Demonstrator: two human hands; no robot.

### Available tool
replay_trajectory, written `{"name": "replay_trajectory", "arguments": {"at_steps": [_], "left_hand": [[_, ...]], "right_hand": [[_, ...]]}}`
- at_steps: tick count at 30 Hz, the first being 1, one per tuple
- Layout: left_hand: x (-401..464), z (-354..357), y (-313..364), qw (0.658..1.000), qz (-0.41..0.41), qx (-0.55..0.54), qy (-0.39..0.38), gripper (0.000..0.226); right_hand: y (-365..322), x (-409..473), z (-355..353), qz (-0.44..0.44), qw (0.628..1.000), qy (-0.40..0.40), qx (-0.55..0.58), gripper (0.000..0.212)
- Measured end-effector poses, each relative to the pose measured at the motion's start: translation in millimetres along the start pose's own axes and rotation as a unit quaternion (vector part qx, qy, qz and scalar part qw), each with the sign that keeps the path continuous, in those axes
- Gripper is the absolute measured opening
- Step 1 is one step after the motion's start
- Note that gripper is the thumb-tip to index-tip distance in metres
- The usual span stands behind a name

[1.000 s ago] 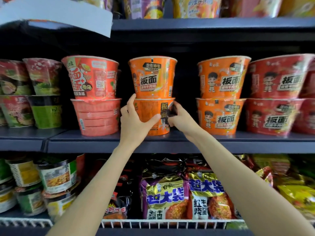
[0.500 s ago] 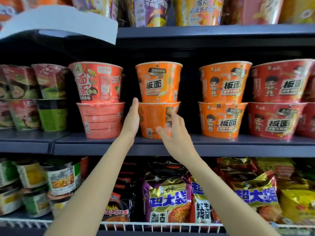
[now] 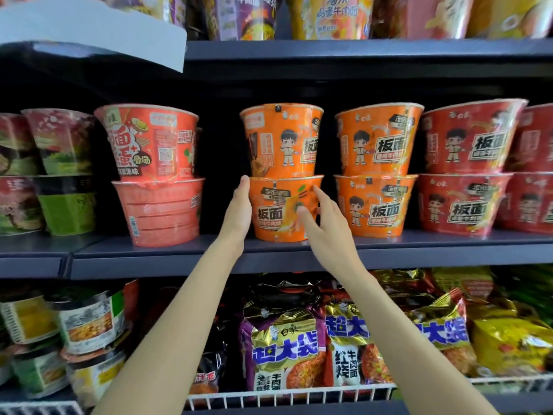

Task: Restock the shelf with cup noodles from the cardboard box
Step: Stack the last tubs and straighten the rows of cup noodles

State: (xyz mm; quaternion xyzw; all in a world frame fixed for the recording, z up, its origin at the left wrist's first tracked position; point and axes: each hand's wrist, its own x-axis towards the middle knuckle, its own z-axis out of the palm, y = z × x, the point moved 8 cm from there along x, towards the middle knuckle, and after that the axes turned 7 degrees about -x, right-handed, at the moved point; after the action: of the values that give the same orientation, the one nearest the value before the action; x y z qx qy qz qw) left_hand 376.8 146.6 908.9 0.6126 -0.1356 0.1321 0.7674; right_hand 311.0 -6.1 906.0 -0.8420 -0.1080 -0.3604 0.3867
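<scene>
Head view, dark store shelf packed with noodle cups stacked in twos. Bottom orange cup sits near the front edge, another orange cup on top. Left hand lies flat against its left side, fingers straight; right hand touches its front, fingers spread, gripping nothing. Noodle bags fill the wire-fronted shelf below.

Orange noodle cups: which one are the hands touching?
The lower orange cup in the left stack, between the left hand and right hand; the others stand untouched.

Two stacked cups on shelf, noodle packets below
</scene>
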Motion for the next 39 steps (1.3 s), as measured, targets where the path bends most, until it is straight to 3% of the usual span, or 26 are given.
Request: {"name": "replay_trajectory", "arguments": {"at_steps": [3,8,20,22,25,31,36,39], "left_hand": [[1.4,-0.1,-3.0,0.999,0.042,0.027,0.018,0.041],[-1.5,8.4,-2.3,0.985,0.107,0.132,0.010,0.063],[1.8,11.3,-2.1,0.972,0.124,0.201,0.018,0.082],[1.4,7.0,5.6,0.975,0.118,0.185,0.037,0.080],[0.6,-1.2,38.5,0.974,0.175,0.117,0.085,0.060],[3.8,32.9,73.1,0.966,0.214,0.145,0.016,0.054],[9.4,38.6,71.0,0.954,0.217,0.207,0.012,0.057],[16.0,40.6,67.7,0.954,0.205,0.218,0.002,0.069]], "right_hand": [[10.3,10.6,-5.6,0.030,0.999,-0.008,0.015,0.064],[18.0,16.8,-12.0,0.037,0.998,-0.027,0.033,0.061],[25.5,21.9,-14.4,0.049,0.996,-0.044,0.060,0.059],[20.2,20.6,-30.7,0.025,0.999,0.028,0.003,0.054],[-9.1,22.5,-60.2,-0.056,0.988,0.140,-0.036,0.046],[-37.3,75.8,-39.4,-0.020,0.999,0.035,-0.017,0.060],[-26.4,80.9,-37.6,0.029,0.998,0.062,0.008,0.055],[-20.6,85.2,-33.1,0.048,0.997,0.054,0.005,0.063]]}}
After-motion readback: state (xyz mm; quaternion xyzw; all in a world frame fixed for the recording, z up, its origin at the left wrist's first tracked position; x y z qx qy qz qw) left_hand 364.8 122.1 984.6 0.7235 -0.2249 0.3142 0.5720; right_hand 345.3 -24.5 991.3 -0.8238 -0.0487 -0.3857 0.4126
